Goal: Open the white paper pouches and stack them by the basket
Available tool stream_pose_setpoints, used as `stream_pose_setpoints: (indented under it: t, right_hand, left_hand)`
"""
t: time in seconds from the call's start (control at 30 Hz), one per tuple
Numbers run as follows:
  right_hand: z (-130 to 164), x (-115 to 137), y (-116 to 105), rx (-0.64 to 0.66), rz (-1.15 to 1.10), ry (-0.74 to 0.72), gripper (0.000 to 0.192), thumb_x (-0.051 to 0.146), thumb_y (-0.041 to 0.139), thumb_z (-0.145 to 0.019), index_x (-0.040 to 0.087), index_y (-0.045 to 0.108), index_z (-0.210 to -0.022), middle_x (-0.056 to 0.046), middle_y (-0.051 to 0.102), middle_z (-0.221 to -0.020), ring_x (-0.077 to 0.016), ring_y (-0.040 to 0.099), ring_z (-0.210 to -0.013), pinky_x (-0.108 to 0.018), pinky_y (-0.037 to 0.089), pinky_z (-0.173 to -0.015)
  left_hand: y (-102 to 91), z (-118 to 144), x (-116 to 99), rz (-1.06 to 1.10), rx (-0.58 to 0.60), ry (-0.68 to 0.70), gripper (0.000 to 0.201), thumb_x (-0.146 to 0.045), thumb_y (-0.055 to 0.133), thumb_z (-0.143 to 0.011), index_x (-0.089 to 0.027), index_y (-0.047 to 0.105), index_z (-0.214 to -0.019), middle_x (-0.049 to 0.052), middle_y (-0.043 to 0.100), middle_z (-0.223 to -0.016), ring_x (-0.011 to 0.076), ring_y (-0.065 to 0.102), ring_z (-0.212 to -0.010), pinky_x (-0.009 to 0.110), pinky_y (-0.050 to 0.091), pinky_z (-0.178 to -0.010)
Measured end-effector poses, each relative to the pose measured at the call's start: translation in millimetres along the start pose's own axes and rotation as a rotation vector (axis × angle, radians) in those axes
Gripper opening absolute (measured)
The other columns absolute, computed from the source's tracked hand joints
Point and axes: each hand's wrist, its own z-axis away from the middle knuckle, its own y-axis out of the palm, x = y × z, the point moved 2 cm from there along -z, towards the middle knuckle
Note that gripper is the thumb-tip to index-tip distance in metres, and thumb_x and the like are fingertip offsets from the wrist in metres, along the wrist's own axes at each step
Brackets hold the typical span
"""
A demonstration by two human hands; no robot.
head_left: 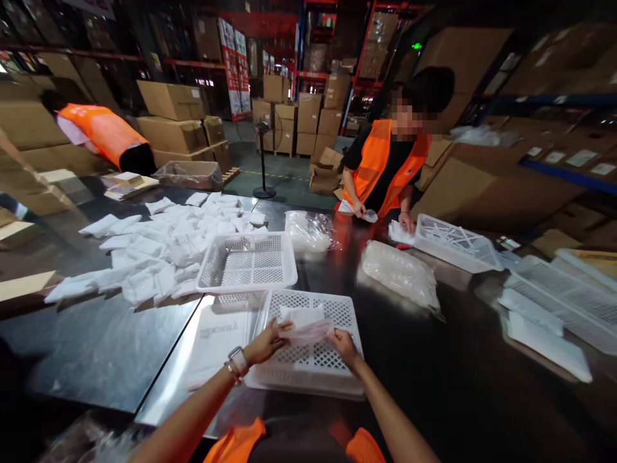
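Between my two hands a thin, clear plastic bag (311, 332) is stretched sideways. My left hand (267, 341), with a watch on its wrist, pinches the bag's left end; my right hand (346, 348) grips the right end. Both are just above an overturned white plastic basket (337, 308), whose perforated bottom faces up. A white folded packet (301, 314) lies on that basket, behind the bag and partly covered by it. Left of the basket are flat white printed bags (216, 337). Beyond it stands an upright white basket (289, 263).
A heap of white packets (159, 251) spreads over the table's left half. Clear plastic bundles (400, 273) lie right of centre. Across the table a co-worker in an orange vest (385, 167) handles small items beside another basket (457, 247). More baskets (569, 296) stand at right.
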Motion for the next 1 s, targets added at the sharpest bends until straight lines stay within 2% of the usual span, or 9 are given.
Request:
stream_pose_setpoints:
  t: [0.07, 0.13, 0.27, 0.33, 0.5, 0.57, 0.7, 0.87, 1.0]
  right_hand:
    - [1, 2, 6, -0.096, 0.018, 0.014, 0.058, 0.073, 0.043, -0.079, 0.021, 0.054, -0.055, -0.001, 0.055, -0.052, -0.0155, 0.053, -0.053, -0.030, 0.048, -0.055]
    - [2, 5, 12, -0.235, 0.068, 0.037, 0.058, 0.073, 0.040, -0.080, 0.022, 0.046, -0.052, 0.001, 0.048, -0.048, -0.0135, 0.046, -0.049, -0.027, 0.042, -0.050]
    - [4, 12, 26, -0.452, 0.182, 0.064, 0.054, 0.067, 0.038, -0.084, 0.023, 0.044, -0.054, 0.001, 0.046, -0.048, -0.0131, 0.042, -0.048, -0.026, 0.036, -0.049]
    - [5, 16, 31, -0.526, 0.225, 0.062, 0.051, 0.065, 0.038, -0.085, 0.022, 0.048, -0.059, -0.001, 0.051, -0.051, -0.0144, 0.047, -0.050, -0.026, 0.036, -0.050]
    - [4, 16, 36, -0.624, 0.307, 0.066, 0.050, 0.064, 0.036, -0.088, 0.025, 0.045, -0.058, -0.002, 0.052, -0.047, -0.0162, 0.047, -0.043, -0.027, 0.031, -0.046]
    - [3, 12, 36, -0.644, 0.350, 0.062, 0.051, 0.065, 0.034, -0.089, 0.026, 0.047, -0.058, -0.003, 0.054, -0.047, -0.0174, 0.048, -0.043, -0.028, 0.031, -0.046]
    - [0, 4, 38, -0.601, 0.529, 0.049, 0.057, 0.063, 0.027, -0.092, 0.025, 0.048, -0.055, -0.006, 0.057, -0.048, -0.0179, 0.050, -0.044, -0.029, 0.030, -0.047]
    - [-5, -1, 38, -0.524, 0.595, 0.058, 0.062, 0.062, 0.023, -0.092, 0.022, 0.051, -0.054, -0.008, 0.062, -0.053, -0.0165, 0.052, -0.048, -0.029, 0.034, -0.051]
    - [-6, -7, 34, -0.498, 0.602, 0.052, 0.062, 0.065, 0.024, -0.088, 0.021, 0.055, -0.057, -0.009, 0.061, -0.053, -0.0185, 0.056, -0.050, -0.029, 0.037, -0.052]
  left_hand:
    - [6.5, 2, 4, 0.196, -0.320, -0.139, 0.048, -0.058, 0.043, -0.090, -0.020, 0.073, -0.087, 0.009, 0.074, -0.100, 0.0248, 0.066, -0.098, 0.044, 0.046, -0.099]
    - [17.8, 1, 5, 0.267, -0.524, -0.240, 0.062, -0.067, 0.034, -0.089, -0.018, 0.068, -0.075, 0.008, 0.072, -0.080, 0.0230, 0.065, -0.079, 0.038, 0.053, -0.079]
    - [34.5, -10, -5, 0.258, -0.660, -0.292, 0.068, -0.069, 0.025, -0.090, -0.016, 0.066, -0.078, 0.008, 0.067, -0.071, 0.0210, 0.061, -0.066, 0.033, 0.051, -0.064]
    - [35.8, -16, -11, 0.253, -0.674, -0.271, 0.064, -0.067, 0.029, -0.090, -0.017, 0.069, -0.085, 0.008, 0.069, -0.074, 0.0215, 0.062, -0.068, 0.034, 0.051, -0.065]
    - [32.7, -22, -14, 0.208, -0.648, -0.185, 0.051, -0.056, 0.038, -0.090, -0.019, 0.069, -0.104, 0.012, 0.073, -0.102, 0.0267, 0.068, -0.092, 0.039, 0.052, -0.083]
    - [32.8, -24, -9, 0.197, -0.652, -0.204, 0.052, -0.055, 0.037, -0.090, -0.017, 0.065, -0.112, 0.013, 0.074, -0.099, 0.0271, 0.069, -0.087, 0.040, 0.052, -0.079]
    - [34.5, -26, 3, 0.121, -0.691, -0.340, 0.056, -0.053, 0.034, -0.092, -0.011, 0.053, -0.124, 0.009, 0.070, -0.076, 0.0239, 0.065, -0.066, 0.035, 0.049, -0.064]
    - [35.3, -33, 14, -0.008, -0.648, -0.457, 0.026, -0.037, 0.040, -0.093, -0.017, 0.056, -0.093, 0.006, 0.066, -0.071, 0.0204, 0.063, -0.064, 0.029, 0.040, -0.060]
    - [26.6, -36, 16, -0.115, -0.629, -0.500, 0.025, -0.023, 0.039, -0.094, -0.018, 0.056, -0.076, 0.007, 0.065, -0.066, 0.0206, 0.063, -0.061, 0.028, 0.036, -0.056]
